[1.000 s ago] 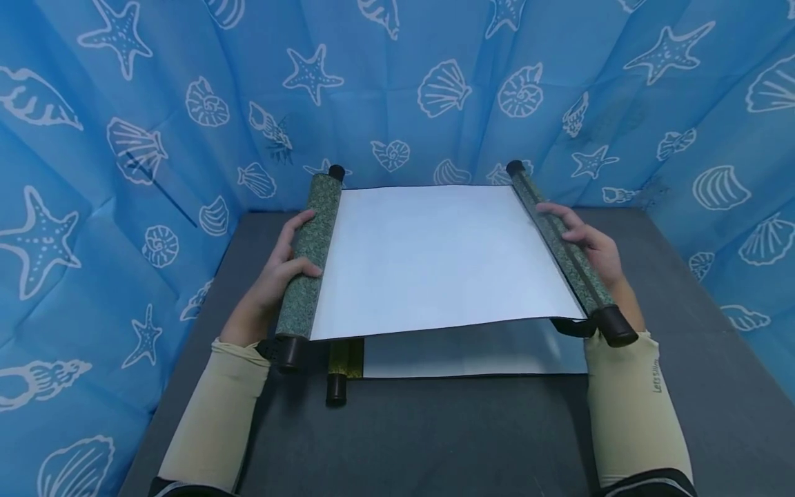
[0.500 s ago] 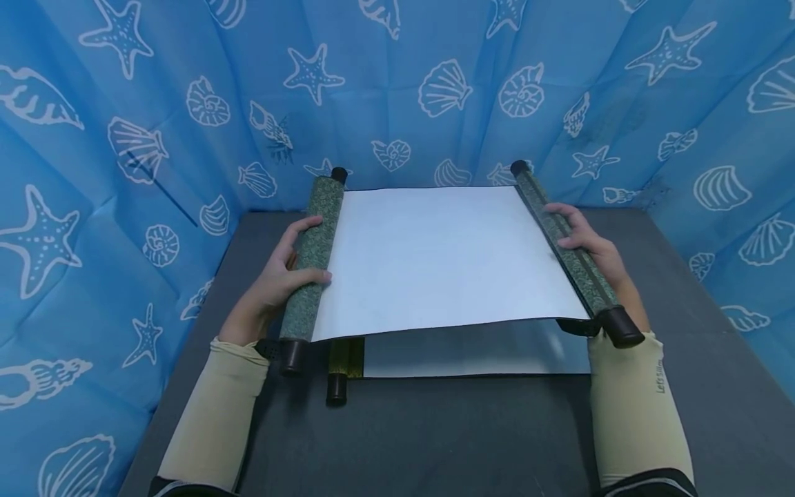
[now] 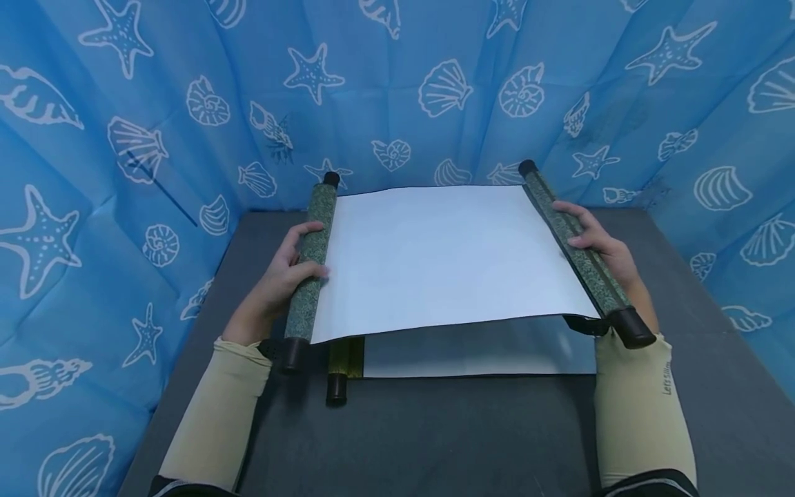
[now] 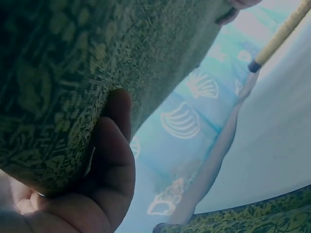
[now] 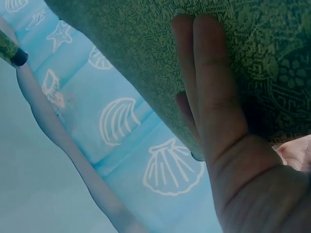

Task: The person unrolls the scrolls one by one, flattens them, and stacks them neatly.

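Observation:
A hanging scroll [image 3: 453, 255] with a white sheet and a green patterned back is stretched between my two hands, held above the table. Its thicker left roll [image 3: 307, 304] has dark end caps; my left hand [image 3: 273, 279] grips it, thumb on top near the sheet. On the other side, my right hand [image 3: 605, 248] holds the green right rod [image 3: 586, 269] from outside. Seen from below in the left wrist view, fingers [image 4: 114, 160] curl against the patterned back [image 4: 53, 97]. The right wrist view shows fingers [image 5: 209, 73] lying along the patterned back [image 5: 146, 39].
Beneath the held scroll, a second scroll lies unrolled on the dark grey table [image 3: 435, 435]. Its white sheet [image 3: 472, 355] shows at the front, with a gold-green left roll [image 3: 338, 355]. A blue shell-print curtain [image 3: 385, 90] surrounds the table at the back and sides.
My right hand and the right rod have moved to the right. The left roll looks slimmer, and more white sheet shows between the ends. The lower scroll stays put.

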### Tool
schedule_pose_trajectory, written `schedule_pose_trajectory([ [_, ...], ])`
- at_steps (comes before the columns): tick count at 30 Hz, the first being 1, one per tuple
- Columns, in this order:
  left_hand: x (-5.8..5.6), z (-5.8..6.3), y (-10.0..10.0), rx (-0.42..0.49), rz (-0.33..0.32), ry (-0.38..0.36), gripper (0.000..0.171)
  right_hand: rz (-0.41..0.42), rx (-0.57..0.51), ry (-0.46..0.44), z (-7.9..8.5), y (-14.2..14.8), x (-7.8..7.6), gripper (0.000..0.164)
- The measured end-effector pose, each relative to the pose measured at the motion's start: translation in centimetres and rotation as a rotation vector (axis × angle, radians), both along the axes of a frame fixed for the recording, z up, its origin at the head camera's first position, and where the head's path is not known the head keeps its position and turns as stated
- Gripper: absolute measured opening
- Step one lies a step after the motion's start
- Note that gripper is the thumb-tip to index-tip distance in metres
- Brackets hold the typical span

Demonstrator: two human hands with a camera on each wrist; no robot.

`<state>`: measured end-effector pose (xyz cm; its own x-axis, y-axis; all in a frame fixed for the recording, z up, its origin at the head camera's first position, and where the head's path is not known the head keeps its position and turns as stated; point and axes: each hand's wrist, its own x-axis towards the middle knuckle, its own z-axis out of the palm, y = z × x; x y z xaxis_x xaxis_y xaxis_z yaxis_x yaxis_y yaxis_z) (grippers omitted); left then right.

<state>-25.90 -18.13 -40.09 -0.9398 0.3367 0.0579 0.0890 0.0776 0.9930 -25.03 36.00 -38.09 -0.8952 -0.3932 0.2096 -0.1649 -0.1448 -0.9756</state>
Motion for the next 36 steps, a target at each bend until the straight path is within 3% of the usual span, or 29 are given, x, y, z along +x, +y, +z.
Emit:
schedule_pose_trajectory([
  [3, 0.1, -0.3, 0.1, -0.057, 0.016, 0.028, 0.083, 0.072, -0.109, -0.051, 0.1, 0.0, 0.2, 0.059],
  [5, 0.1, -0.4, 0.1, -0.062, 0.022, 0.028, 0.085, 0.073, -0.117, -0.06, 0.2, 0.1, 0.2, 0.059],
  [12, 0.3, -0.2, 0.1, -0.039, 0.022, -0.019, 0.088, -0.113, 0.145, 0.068, 0.1, 0.4, -0.3, 0.059],
  [16, 0.3, -0.1, 0.0, -0.037, 0.033, -0.024, 0.087, -0.144, 0.214, 0.065, 0.1, 0.6, -0.4, 0.061],
  [19, 0.3, 0.0, -0.2, -0.036, 0.044, -0.032, 0.085, -0.122, 0.189, 0.031, 0.2, 0.6, -0.2, 0.062],
  [24, 0.3, 0.3, -0.2, -0.029, 0.042, -0.053, 0.083, -0.001, -0.041, -0.038, 0.6, 0.6, 0.7, 0.061],
  [28, 0.2, 0.6, -0.3, 0.002, 0.045, -0.069, 0.08, 0.191, -0.389, -0.144, 1.1, 0.3, 1.6, 0.065],
  [31, 0.1, 0.7, -0.3, 0.025, 0.052, -0.076, 0.079, 0.306, -0.592, -0.227, 1.5, 0.0, 2.1, 0.068],
  [34, 0.1, 0.7, -0.3, 0.021, 0.058, -0.072, 0.08, 0.33, -0.646, -0.257, 1.6, -0.3, 2.4, 0.067],
  [36, 0.1, 0.7, -0.3, 0.026, 0.059, -0.078, 0.08, 0.299, -0.605, -0.244, 1.7, -0.3, 2.5, 0.066],
])
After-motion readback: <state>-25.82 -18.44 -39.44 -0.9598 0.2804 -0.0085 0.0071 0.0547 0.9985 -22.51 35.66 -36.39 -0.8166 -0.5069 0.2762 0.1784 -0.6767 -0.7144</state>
